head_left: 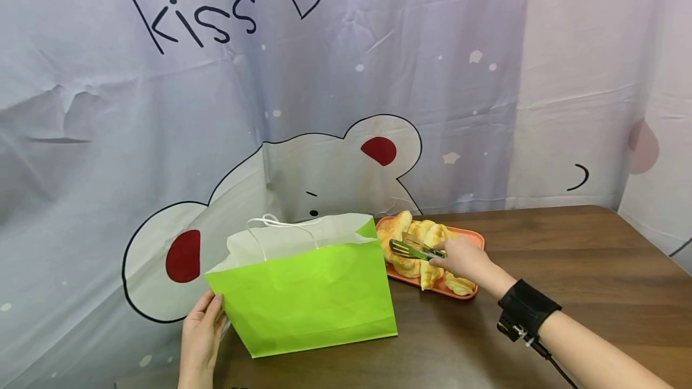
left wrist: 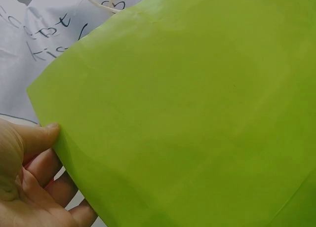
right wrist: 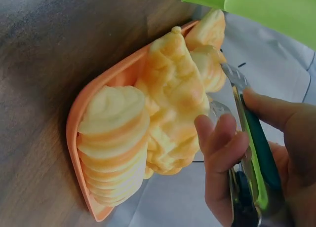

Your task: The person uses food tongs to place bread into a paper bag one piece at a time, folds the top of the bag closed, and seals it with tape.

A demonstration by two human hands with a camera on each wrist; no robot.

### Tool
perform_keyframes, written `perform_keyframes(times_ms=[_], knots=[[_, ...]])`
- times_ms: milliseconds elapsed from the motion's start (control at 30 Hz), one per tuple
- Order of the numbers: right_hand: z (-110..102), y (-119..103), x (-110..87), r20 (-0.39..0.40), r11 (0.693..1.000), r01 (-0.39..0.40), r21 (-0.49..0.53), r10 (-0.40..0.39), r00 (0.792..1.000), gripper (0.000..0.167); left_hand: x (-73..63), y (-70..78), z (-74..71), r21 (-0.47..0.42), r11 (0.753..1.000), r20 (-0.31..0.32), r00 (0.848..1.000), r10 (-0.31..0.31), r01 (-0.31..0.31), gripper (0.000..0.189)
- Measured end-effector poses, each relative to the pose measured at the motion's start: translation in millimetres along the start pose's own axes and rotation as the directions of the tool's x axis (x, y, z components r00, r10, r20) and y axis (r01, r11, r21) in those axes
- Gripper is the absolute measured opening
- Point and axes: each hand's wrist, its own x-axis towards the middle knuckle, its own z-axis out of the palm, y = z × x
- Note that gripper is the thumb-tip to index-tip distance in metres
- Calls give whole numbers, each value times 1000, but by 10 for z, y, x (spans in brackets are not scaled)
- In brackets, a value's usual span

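My left hand (head_left: 201,335) pinches the left side edge of a bright green paper bag (head_left: 308,299), thumb on the front face and fingers behind. The bag stands on the table, its white-lined mouth upward. In my right hand (head_left: 466,259) is a pair of metal food tongs (right wrist: 254,153) with green and dark handle grips. Their tips reach among several golden bread pieces (right wrist: 170,98) heaped on an orange tray (right wrist: 79,113). In the right wrist view the tong tips overlap a small bread piece (right wrist: 207,66) at the tray's far end; I cannot tell whether they grip it.
White cord handles (head_left: 270,221) rise from the bag's mouth. The tray lies close to the bag's right side on a brown wooden table (head_left: 584,269). Behind the table hangs a printed curtain (head_left: 346,77). A black strap (head_left: 528,305) with a cable circles the right wrist.
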Motion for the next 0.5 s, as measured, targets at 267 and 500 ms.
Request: perform_keyframes(times_ms=[267, 500], knots=[[39, -7, 33, -15, 999, 8, -44, -9, 1000, 31, 6, -6, 5, 8, 1000, -11, 1000, -11, 11, 30], [59, -19, 42, -62, 995, 31, -90, -37, 997, 22, 10, 6, 26, 36, 998, -51, 998, -45, 47, 27]])
